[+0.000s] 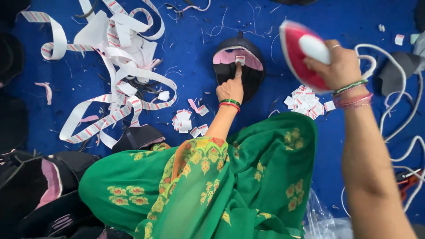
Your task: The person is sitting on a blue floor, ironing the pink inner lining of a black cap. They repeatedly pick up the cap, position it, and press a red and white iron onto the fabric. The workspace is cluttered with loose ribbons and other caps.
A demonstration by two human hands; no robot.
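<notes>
Black cap piece (239, 71), pink-lined, flat on far blue floor; small label (240, 59) on it; pink iron (301, 55) tilted, raised right.

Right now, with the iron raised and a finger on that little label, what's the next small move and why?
Probably lower the red and white clothes iron, held in the right hand, onto the small white label. The left hand pins that label with one fingertip on the pink lining of the black cap; slide the finger clear first, since the iron hangs tilted above and apart.

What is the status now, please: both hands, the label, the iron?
Left hand presses small label onto black cap, one finger. Right hand grips red iron, raised, off the cap. Nothing between them.
</notes>
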